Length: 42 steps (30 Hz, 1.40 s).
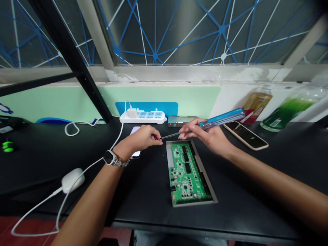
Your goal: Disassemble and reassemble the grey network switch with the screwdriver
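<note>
My right hand (205, 135) is closed around a screwdriver (225, 117) with a blue and clear handle, its thin shaft pointing left. At the shaft's tip, the thumb and fingers of my left hand (147, 137) pinch a tiny dark piece, too small to name. Below both hands a green circuit board (186, 174) lies in a metal frame (194, 204) on the black table. A phone with a lit screen (136, 154) is partly hidden behind my left hand.
A white power strip (147, 116) and a flat metal case (176, 121) sit along the wall. To the right are another phone (246, 135), a green drink bottle (284, 112) and an amber bottle (257, 102). A white adapter (73, 180) with cables lies left.
</note>
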Each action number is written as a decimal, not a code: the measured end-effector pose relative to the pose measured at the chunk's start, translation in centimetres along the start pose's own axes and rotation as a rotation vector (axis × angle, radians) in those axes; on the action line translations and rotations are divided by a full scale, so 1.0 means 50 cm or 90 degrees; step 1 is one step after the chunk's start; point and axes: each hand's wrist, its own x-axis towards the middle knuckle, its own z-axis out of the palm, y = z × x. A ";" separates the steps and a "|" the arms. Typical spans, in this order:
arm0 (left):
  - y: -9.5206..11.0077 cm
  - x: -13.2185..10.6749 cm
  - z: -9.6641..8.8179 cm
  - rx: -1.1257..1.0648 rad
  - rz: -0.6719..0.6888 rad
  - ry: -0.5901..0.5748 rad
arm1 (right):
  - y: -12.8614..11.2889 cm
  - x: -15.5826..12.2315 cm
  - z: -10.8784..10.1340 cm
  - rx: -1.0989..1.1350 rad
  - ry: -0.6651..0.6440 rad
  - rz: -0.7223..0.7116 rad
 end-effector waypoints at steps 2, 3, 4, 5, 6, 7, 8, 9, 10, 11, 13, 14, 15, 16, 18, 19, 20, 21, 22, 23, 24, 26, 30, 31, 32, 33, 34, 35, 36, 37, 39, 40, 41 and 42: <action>0.002 0.000 0.002 0.001 0.005 0.009 | -0.003 0.000 -0.002 0.002 0.001 -0.001; 0.003 0.000 0.002 0.001 0.011 0.013 | -0.005 0.001 -0.003 0.003 0.002 -0.003; 0.003 0.000 0.003 0.001 0.019 0.017 | -0.007 0.001 -0.005 0.003 0.004 -0.005; 0.003 0.000 0.004 0.002 0.026 0.020 | -0.008 0.002 -0.006 0.003 0.007 -0.006; 0.003 0.001 0.004 0.003 0.033 0.021 | -0.009 0.002 -0.007 0.002 0.009 -0.007; 0.003 0.001 0.005 0.008 0.037 0.021 | -0.009 0.002 -0.008 0.001 0.009 -0.007; 0.003 0.002 0.005 0.014 0.038 0.021 | -0.010 0.003 -0.009 -0.001 0.009 -0.006; 0.003 0.002 0.005 0.020 0.039 0.020 | -0.010 0.003 -0.010 -0.003 0.008 -0.005; 0.003 0.002 0.006 0.025 0.040 0.020 | -0.010 0.003 -0.010 -0.004 0.007 -0.004; 0.003 0.003 0.006 0.029 0.041 0.020 | -0.011 0.003 -0.010 -0.004 0.008 -0.004; 0.003 0.003 0.006 0.033 0.044 0.022 | -0.012 0.003 -0.011 -0.006 0.009 -0.004; 0.003 0.002 0.006 0.033 0.046 0.022 | -0.013 0.002 -0.011 -0.007 0.010 -0.003; 0.003 0.002 0.006 0.034 0.048 0.021 | -0.013 0.002 -0.011 -0.009 0.011 -0.002; 0.003 0.002 0.006 0.035 0.049 0.021 | -0.014 0.002 -0.011 -0.012 0.012 0.000; 0.002 0.002 0.007 0.038 0.052 0.022 | -0.015 0.002 -0.010 -0.020 0.013 0.007; 0.002 0.001 0.007 0.040 0.053 0.023 | -0.015 0.002 -0.010 -0.024 0.015 0.010; 0.002 0.001 0.007 0.041 0.054 0.023 | -0.015 0.001 -0.010 -0.029 0.015 0.012; 0.002 0.001 0.007 0.043 0.054 0.023 | -0.014 0.001 -0.011 -0.032 0.014 0.013; 0.002 0.001 0.007 0.043 0.054 0.022 | -0.014 0.001 -0.011 -0.033 0.012 0.012; 0.002 0.001 0.007 0.042 0.053 0.020 | -0.013 0.001 -0.011 -0.033 0.009 0.010; 0.003 0.001 0.007 0.041 0.052 0.018 | -0.013 0.001 -0.012 -0.031 0.006 0.006; 0.005 0.001 0.007 0.040 0.053 0.017 | -0.012 0.002 -0.013 -0.024 0.002 0.002; 0.006 0.001 0.006 0.040 0.060 0.019 | -0.012 0.001 -0.014 -0.014 0.003 0.001; 0.006 0.001 0.007 0.042 0.062 0.018 | -0.011 0.000 -0.014 -0.015 0.003 0.001; 0.006 0.001 0.007 0.045 0.061 0.018 | -0.011 0.000 -0.014 -0.016 0.001 0.001; 0.006 0.001 0.008 0.048 0.060 0.018 | -0.011 0.000 -0.014 -0.018 -0.001 0.001; 0.006 0.001 0.008 0.051 0.058 0.018 | -0.011 -0.001 -0.014 -0.020 -0.002 0.003; 0.006 0.001 0.009 0.052 0.057 0.019 | -0.011 -0.001 -0.015 -0.023 -0.001 0.004; 0.006 0.000 0.009 0.054 0.058 0.021 | -0.011 -0.001 -0.015 -0.026 0.000 0.006; 0.007 0.000 0.009 0.054 0.061 0.023 | -0.011 -0.001 -0.016 -0.029 0.002 0.007; 0.010 -0.001 0.009 0.059 0.063 0.025 | -0.012 0.000 -0.016 -0.034 0.006 0.005; 0.012 -0.001 0.009 0.062 0.059 0.025 | -0.013 0.001 -0.015 -0.037 0.008 0.000; 0.013 -0.001 0.009 0.065 0.055 0.026 | -0.013 0.002 -0.014 -0.042 0.011 -0.004; 0.014 -0.001 0.010 0.067 0.051 0.028 | -0.013 0.002 -0.012 -0.049 0.018 -0.007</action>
